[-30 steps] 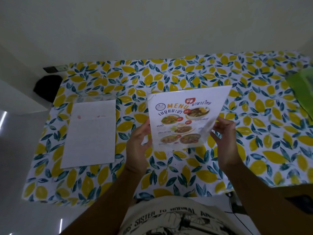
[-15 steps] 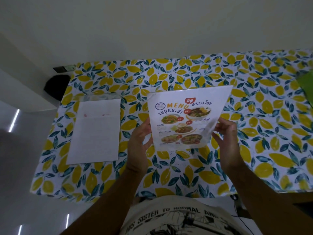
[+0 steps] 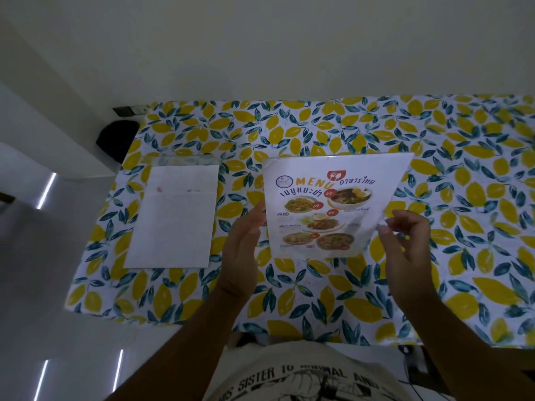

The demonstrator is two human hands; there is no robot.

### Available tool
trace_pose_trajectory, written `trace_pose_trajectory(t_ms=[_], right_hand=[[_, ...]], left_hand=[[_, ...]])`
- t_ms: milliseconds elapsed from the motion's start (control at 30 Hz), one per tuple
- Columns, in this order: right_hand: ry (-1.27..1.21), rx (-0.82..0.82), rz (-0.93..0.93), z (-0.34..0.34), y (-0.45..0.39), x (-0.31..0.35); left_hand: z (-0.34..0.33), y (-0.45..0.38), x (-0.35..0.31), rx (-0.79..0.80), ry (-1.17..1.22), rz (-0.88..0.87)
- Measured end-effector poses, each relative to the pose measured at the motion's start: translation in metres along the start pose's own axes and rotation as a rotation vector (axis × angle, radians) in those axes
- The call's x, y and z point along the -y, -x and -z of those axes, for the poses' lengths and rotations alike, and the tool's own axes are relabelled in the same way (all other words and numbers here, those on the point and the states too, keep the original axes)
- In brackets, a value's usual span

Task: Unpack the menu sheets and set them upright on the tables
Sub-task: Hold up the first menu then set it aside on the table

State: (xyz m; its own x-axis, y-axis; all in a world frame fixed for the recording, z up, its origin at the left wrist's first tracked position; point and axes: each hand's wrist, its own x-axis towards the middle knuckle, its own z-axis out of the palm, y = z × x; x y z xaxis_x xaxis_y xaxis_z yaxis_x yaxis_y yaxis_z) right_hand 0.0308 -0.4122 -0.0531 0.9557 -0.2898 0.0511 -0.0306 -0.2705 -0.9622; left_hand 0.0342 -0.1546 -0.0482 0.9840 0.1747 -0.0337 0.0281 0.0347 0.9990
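Observation:
A printed menu sheet (image 3: 333, 204) with food photos and the word MENU is held above the table, its face toward me. My left hand (image 3: 243, 244) grips its left edge, thumb in front. My right hand (image 3: 405, 241) pinches its lower right edge with the fingertips, where a clear film seems to lift off. A second sheet (image 3: 173, 215), white side up, lies flat on the table to the left, with clear plastic showing at its far edge.
The table (image 3: 463, 256) wears a cloth printed with yellow lemons and blue leaves and stands against a pale wall. A dark round object (image 3: 115, 140) sits on the floor past the table's left corner. A cable (image 3: 408, 369) hangs below the near right edge.
The view has shifted, so the table sits further right in frame. The menu sheet stays between both hands, and my right fingers have spread slightly at its lower right edge.

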Motion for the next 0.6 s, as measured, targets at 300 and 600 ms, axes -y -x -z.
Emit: trace_pose_trajectory(t_ms=[300,600], right_hand=[[0.424,0.477,0.286,-0.084,0.047,0.031],[1.026,0.695,0.449,-0.248,0.080,0.034]], left_hand=[[0.087,0.000,0.014,0.109,-1.005,-0.028],[0.220,-0.017,0.046,0.175,-1.407,0.074]])
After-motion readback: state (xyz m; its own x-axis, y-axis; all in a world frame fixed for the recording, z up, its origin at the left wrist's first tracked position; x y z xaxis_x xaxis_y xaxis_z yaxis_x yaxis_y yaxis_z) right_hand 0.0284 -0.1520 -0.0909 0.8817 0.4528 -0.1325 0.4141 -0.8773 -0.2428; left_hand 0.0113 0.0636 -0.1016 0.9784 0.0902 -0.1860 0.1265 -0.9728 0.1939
